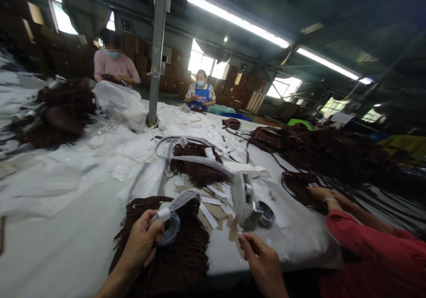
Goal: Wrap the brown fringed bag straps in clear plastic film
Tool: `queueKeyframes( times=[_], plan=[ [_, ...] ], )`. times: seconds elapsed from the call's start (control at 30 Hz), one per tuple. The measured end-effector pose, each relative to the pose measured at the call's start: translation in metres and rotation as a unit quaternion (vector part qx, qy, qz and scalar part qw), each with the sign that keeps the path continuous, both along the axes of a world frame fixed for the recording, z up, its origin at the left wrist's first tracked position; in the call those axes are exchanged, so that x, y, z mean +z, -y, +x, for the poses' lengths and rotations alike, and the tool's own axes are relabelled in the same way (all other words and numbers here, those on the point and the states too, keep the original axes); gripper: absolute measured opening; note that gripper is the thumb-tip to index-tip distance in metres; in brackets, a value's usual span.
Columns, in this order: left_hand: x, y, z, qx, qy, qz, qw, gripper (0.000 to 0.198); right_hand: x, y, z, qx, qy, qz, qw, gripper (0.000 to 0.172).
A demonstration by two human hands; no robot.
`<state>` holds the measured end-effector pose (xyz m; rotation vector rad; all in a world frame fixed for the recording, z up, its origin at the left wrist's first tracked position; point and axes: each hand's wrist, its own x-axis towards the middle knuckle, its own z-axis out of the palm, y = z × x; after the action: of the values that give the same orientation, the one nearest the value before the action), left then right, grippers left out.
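left hand (143,240) partly hides grey coil (173,231); right hand (262,257), contents unclear

Left fingers (153,229) hold a seemingly plastic-wrapped strap (171,231).

Dark brown is shown by the bag (188,231) beneath the left hand (142,238), white by the band (164,213) in that hand and bluish grey by the coil (172,230) beside it; beyond the right hand (262,259), tan and white are seen on card strips (208,215); to its right, red on a co-worker's sleeve (369,242)
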<state>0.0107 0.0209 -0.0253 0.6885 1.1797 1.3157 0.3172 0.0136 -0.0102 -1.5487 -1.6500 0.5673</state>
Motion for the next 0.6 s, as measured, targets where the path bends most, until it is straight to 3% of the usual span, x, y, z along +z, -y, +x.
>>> queueKeyframes(
  times=[0.13, 0.23, 0.4, 0.6],
  plan=[
    [-0.001, 0.001, 0.002, -0.016, -0.050, 0.026, 0.998, 0.032, 0.044, 0.010, -0.074, 0.172, -0.051, 0.020, 0.984, 0.024],
    [-0.003, 0.004, 0.001, 0.001, -0.091, 0.063, 0.994, 0.025, 0.058, 0.010, -0.121, 0.242, -0.126, -0.016, 0.962, 0.028],
    [-0.005, 0.009, 0.000, 0.019, -0.133, 0.122, 0.983, 0.020, 0.039, -0.007, -0.168, 0.228, -0.209, -0.114, 0.944, 0.035],
    [-0.008, 0.011, 0.001, 0.013, -0.161, 0.130, 0.978, 0.024, 0.010, -0.022, -0.176, 0.191, -0.187, -0.147, 0.952, 0.041]
  ],
)
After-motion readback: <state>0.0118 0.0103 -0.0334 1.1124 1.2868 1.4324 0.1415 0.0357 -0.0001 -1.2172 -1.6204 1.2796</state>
